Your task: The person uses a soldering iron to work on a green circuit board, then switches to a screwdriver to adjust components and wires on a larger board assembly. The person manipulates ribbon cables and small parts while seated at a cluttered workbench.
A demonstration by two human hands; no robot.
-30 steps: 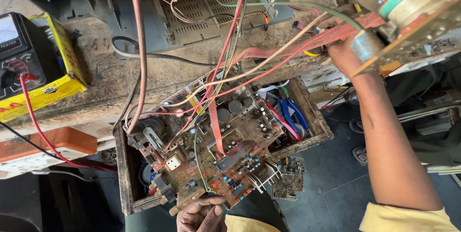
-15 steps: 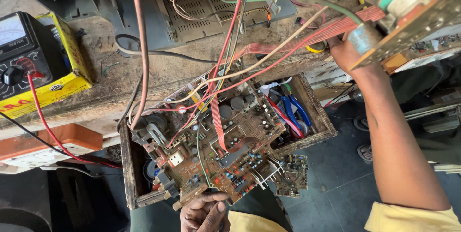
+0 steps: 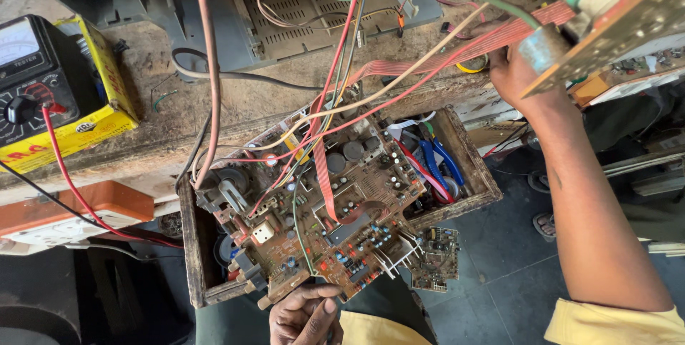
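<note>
The left hand pinches the near edge of the big brown component-studded circuit board. The right hand grips a smaller tan board trailing a red ribbon cable.

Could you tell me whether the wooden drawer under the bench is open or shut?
Open: the wooden drawer juts from the bench, baring blue-handled pliers inside.

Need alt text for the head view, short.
The person's left hand grips the near edge of a brown circuit board resting across an open wooden drawer, while the right hand holds up a second board assembly. Red, white and green wires link both; a black analog multimeter sits left.
</note>
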